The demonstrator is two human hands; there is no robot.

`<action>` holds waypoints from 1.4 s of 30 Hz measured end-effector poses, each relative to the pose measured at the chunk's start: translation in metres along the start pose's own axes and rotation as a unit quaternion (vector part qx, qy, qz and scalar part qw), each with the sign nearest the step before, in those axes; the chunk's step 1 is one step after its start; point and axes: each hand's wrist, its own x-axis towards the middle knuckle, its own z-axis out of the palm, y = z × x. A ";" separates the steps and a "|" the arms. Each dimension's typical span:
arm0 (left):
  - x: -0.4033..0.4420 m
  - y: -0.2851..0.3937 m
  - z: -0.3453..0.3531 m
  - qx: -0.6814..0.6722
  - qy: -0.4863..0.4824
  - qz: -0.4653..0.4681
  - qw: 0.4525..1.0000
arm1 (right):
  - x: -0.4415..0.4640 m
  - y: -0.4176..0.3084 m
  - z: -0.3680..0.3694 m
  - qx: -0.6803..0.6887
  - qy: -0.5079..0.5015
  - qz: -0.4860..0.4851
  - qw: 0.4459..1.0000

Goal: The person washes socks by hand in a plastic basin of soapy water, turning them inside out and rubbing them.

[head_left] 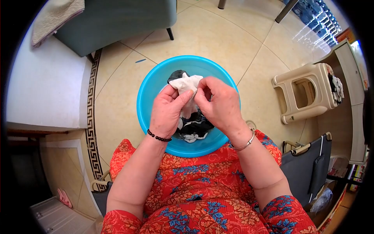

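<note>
A small white garment that looks like a sock (187, 84) is stretched between my two hands above a blue basin (145, 87). My left hand (168, 111) pinches its left side between thumb and fingers. On the other side, the thumb and bent fingers of my right hand (219, 102) grip its upper edge. Below, black and white wet-looking fabric pieces (196, 125) lie in the basin, partly hidden by my hands. A dark grey cloth (178, 75) rests near the basin's far side, behind the white sock.
To the right, a beige plastic stool (286, 93) lies on its side, with black and white cloths (336, 89) against its seat end. A grey-green sofa (124, 25) stands ahead left. Dark folding chair parts (302, 167) flank me. Bottled water packs (315, 19) sit far right.
</note>
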 end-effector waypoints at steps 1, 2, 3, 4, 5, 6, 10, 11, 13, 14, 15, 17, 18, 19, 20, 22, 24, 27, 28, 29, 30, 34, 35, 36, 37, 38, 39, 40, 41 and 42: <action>0.000 0.000 0.000 -0.013 0.000 -0.007 1.000 | 0.000 0.000 0.000 0.000 0.000 -0.001 1.000; 0.000 0.000 0.000 -0.013 0.000 -0.007 1.000 | 0.000 0.001 0.001 0.013 -0.002 0.015 1.000; 0.000 0.000 0.000 -0.024 -0.006 -0.012 1.000 | 0.000 0.003 0.002 0.027 -0.003 0.031 0.999; 0.000 0.001 0.000 -0.034 -0.012 -0.017 0.999 | 0.002 0.005 0.000 0.027 -0.003 0.031 0.999; 0.000 0.002 -0.001 -0.034 -0.012 -0.017 0.999 | 0.004 0.009 -0.002 0.030 0.010 0.055 0.998; 0.000 0.003 -0.002 -0.047 -0.007 -0.010 0.999 | 0.007 0.012 -0.004 0.032 0.023 0.080 0.996; 0.001 0.008 -0.008 -0.096 -0.007 -0.015 0.995 | 0.009 0.012 -0.008 0.150 0.007 0.110 0.983; 0.001 0.008 -0.009 -0.096 -0.006 -0.014 0.995 | 0.006 0.011 -0.006 0.183 -0.003 0.088 0.979; 0.002 0.005 -0.011 -0.121 -0.018 -0.026 0.992 | 0.004 0.008 -0.002 0.215 -0.013 0.067 0.974; 0.002 0.005 -0.011 -0.122 -0.018 -0.026 0.992 | 0.003 0.007 -0.001 0.188 -0.020 0.042 0.981; 0.002 0.005 -0.010 -0.121 -0.017 -0.027 0.992 | 0.003 0.006 0.000 0.161 -0.027 0.018 0.986; 0.002 0.005 -0.010 -0.120 -0.015 -0.026 0.992 | 0.003 0.002 -0.003 0.150 -0.030 0.016 0.988; 0.002 0.005 -0.010 -0.113 -0.015 -0.025 0.993 | 0.003 0.002 -0.003 0.133 -0.031 -0.005 0.991; 0.002 0.005 -0.009 -0.105 -0.015 -0.023 0.994 | 0.003 0.002 -0.004 0.116 -0.033 -0.026 0.992; 0.002 0.004 -0.009 -0.105 -0.016 -0.023 0.994 | 0.003 0.002 -0.004 0.115 -0.033 -0.026 0.992; 0.001 0.003 -0.008 -0.079 -0.015 -0.012 0.997 | 0.002 0.000 -0.004 0.091 -0.024 -0.037 0.995; 0.000 0.003 -0.006 -0.067 -0.017 -0.007 0.998 | 0.001 0.002 -0.002 0.083 -0.020 -0.042 0.995; 0.000 0.003 -0.004 -0.036 -0.016 0.004 0.999 | 0.001 0.003 -0.002 0.062 -0.014 -0.050 0.997; -0.001 0.003 -0.004 -0.016 -0.014 0.009 1.000 | 0.001 0.003 -0.002 0.050 -0.014 -0.051 0.997; -0.001 0.003 -0.004 -0.016 -0.013 0.009 1.000 | 0.001 0.003 -0.003 0.050 -0.014 -0.051 0.997; -0.002 0.003 -0.003 0.008 -0.017 0.011 1.000 | 0.001 0.002 -0.003 0.034 -0.017 -0.044 0.998; -0.001 0.004 -0.003 -0.003 -0.028 0.002 1.000 | 0.000 0.004 -0.001 -0.024 0.004 -0.038 0.999; -0.001 0.003 -0.003 -0.003 -0.028 0.003 1.000 | 0.000 0.005 -0.001 -0.024 0.004 -0.039 0.999; 0.000 0.003 -0.003 -0.031 -0.031 -0.004 0.999 | 0.000 0.005 0.000 -0.025 0.005 -0.027 0.999; 0.001 0.003 -0.003 -0.060 -0.035 -0.011 0.998 | 0.000 0.005 0.001 -0.027 0.005 -0.015 1.000; 0.001 0.002 -0.005 -0.060 -0.034 -0.010 0.998 | 0.001 0.007 0.002 -0.027 0.005 -0.015 1.000; 0.001 0.002 -0.008 -0.087 -0.039 -0.023 0.995 | 0.001 0.009 0.003 -0.034 0.024 -0.002 0.999; 0.001 0.002 -0.010 -0.114 -0.043 -0.036 0.992 | 0.002 0.010 0.003 -0.041 0.043 0.012 0.998; 0.002 0.003 -0.011 -0.114 -0.044 -0.036 0.992 | 0.004 0.011 0.001 -0.041 0.043 0.012 0.998; 0.002 0.004 -0.011 -0.127 -0.030 -0.032 0.991 | 0.005 0.011 -0.002 0.005 0.033 0.034 0.999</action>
